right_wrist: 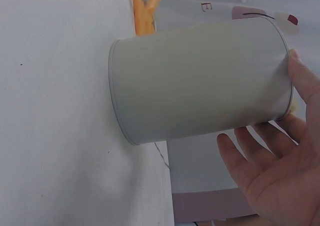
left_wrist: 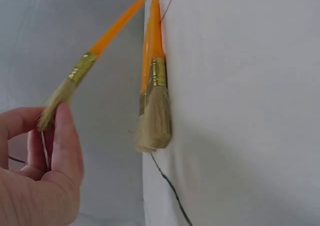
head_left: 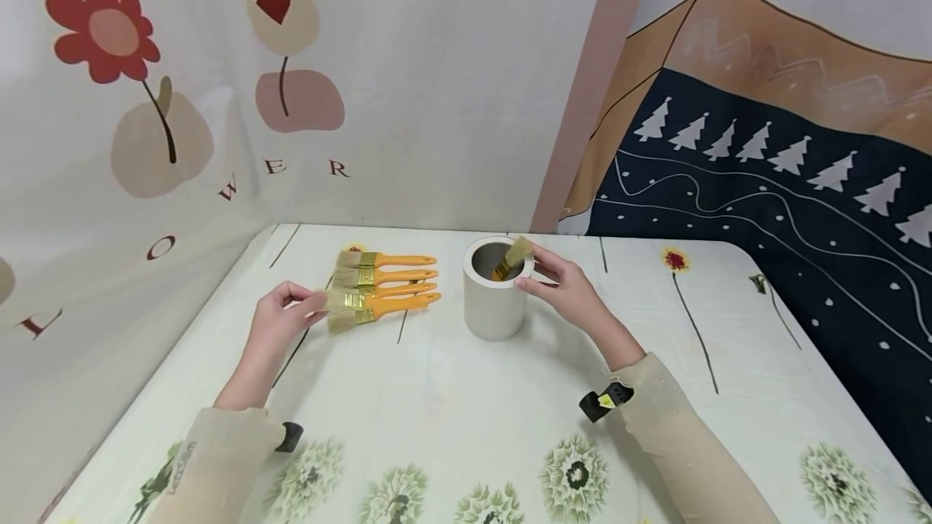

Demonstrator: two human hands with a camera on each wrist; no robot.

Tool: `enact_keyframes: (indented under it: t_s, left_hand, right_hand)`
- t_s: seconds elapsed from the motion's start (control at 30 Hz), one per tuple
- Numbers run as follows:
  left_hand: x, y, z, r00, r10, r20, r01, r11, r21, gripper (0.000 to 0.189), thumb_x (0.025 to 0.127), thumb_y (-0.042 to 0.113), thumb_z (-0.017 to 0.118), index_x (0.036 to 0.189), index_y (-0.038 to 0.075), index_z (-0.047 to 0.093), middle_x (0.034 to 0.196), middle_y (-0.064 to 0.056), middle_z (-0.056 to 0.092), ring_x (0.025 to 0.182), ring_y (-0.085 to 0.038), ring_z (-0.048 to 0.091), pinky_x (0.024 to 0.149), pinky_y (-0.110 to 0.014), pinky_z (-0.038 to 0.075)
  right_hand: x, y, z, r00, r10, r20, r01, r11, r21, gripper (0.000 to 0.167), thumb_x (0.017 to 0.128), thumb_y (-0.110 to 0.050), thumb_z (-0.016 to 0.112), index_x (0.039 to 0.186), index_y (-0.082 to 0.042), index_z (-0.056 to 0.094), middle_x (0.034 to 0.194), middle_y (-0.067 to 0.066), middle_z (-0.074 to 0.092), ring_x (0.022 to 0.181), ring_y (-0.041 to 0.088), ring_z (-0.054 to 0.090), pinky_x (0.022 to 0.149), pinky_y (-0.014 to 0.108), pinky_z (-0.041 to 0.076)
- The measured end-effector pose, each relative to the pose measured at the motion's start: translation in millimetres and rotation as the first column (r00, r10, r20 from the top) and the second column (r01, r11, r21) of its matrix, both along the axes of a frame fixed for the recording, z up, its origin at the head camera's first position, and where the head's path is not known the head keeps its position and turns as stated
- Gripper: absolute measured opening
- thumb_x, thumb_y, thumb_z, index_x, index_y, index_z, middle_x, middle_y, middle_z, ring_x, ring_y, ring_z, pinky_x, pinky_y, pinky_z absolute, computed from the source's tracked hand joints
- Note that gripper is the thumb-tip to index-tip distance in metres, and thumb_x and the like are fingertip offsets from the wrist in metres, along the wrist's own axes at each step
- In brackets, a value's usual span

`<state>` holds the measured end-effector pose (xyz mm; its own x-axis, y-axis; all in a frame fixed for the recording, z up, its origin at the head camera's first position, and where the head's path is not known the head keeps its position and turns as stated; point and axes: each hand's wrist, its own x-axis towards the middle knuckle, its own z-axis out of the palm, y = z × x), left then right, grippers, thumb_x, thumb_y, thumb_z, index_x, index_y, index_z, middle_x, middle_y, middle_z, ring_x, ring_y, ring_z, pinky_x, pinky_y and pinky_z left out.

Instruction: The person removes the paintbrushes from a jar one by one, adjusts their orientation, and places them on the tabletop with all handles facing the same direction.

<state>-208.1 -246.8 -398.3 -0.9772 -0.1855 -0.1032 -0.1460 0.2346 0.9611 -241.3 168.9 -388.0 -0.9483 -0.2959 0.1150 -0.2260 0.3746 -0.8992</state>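
Observation:
My left hand pinches the pale bristle end of a paintbrush between thumb and fingers. In the left wrist view this held paintbrush is raised off the table, its orange handle pointing away from the hand. Other paintbrushes lie side by side just under it, handles to the right. A white cylindrical canister stands upright right of them. Inside it leans another paintbrush, bristles up. My right hand grips the canister's rim, thumb on the near side, fingers behind; its palm shows in the right wrist view.
A white tablecloth printed with flowers covers the table. Behind stands a pale curtain with flower prints and letters. A dark cloth with tree prints hangs at the right.

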Motion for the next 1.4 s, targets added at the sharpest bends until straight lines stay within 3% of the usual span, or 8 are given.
enact_keyframes:
  t_s: [0.1,0.2,0.53,0.83,1.1,1.4]
  left_hand:
    - [1.6,-2.2,-4.8,0.996,-0.057,0.074,0.062,0.996,-0.069,0.019,0.098,0.020,0.062,0.098,0.003,0.053,0.100,0.003,0.053,0.082,0.004,0.061,0.084,-0.018,0.060]
    - [2.5,-4.7,-7.8,0.984,-0.116,0.138,0.127,0.989,-0.079,0.022,0.099,0.020,0.062,0.100,0.000,0.053,0.096,0.002,0.056,0.081,0.001,0.063,0.083,-0.022,0.061]
    - [-1.6,-19.6,-19.9,0.921,-0.281,0.269,0.330,0.931,-0.158,0.018,0.097,0.010,0.062,0.104,-0.004,0.054,0.085,0.000,0.060,0.077,-0.006,0.064,0.072,-0.022,0.060]
    - [-4.8,-23.1,-23.3,0.910,-0.271,0.313,0.343,0.917,-0.204,0.020,0.096,0.011,0.065,0.102,-0.004,0.054,0.086,-0.003,0.063,0.075,-0.009,0.064,0.069,-0.023,0.061]
    - [-7.5,-29.1,-18.4,0.899,-0.250,0.359,0.351,0.901,-0.253,0.026,0.099,0.018,0.060,0.105,-0.006,0.053,0.089,-0.006,0.066,0.076,-0.008,0.063,0.066,-0.022,0.059]
    - [-12.0,-34.9,-5.4,0.913,-0.274,0.303,0.363,0.884,-0.296,0.031,0.100,0.021,0.060,0.108,-0.008,0.052,0.093,-0.006,0.065,0.080,-0.007,0.065,0.070,-0.024,0.060]
  right_hand:
    - [0.2,0,-0.3,1.000,0.000,-0.001,0.000,1.000,0.001,0.070,0.095,-0.025,0.069,0.156,-0.017,0.034,0.163,0.009,0.032,0.146,0.037,0.038,0.114,0.049,0.043]
    - [0.1,0,-0.2,1.000,-0.002,-0.002,0.002,1.000,0.004,0.070,0.095,-0.026,0.069,0.156,-0.018,0.034,0.163,0.008,0.032,0.146,0.037,0.038,0.113,0.048,0.044]
    - [-0.6,0,1.2,1.000,-0.003,0.007,0.003,1.000,0.009,0.071,0.095,-0.028,0.069,0.156,-0.018,0.034,0.163,0.008,0.031,0.147,0.036,0.037,0.113,0.048,0.044]
    - [-1.6,-1,0.4,1.000,-0.003,0.004,0.003,1.000,0.002,0.071,0.095,-0.026,0.069,0.156,-0.018,0.034,0.163,0.008,0.031,0.147,0.037,0.037,0.114,0.049,0.043]
    - [-1.8,-1,-0.2,1.000,-0.003,0.005,0.003,1.000,0.005,0.071,0.095,-0.027,0.070,0.156,-0.018,0.034,0.163,0.008,0.032,0.147,0.036,0.037,0.114,0.049,0.043]
    - [0.0,0,0.5,1.000,-0.010,0.013,0.010,1.000,0.008,0.071,0.095,-0.026,0.069,0.156,-0.018,0.034,0.163,0.008,0.031,0.147,0.036,0.037,0.114,0.048,0.044]
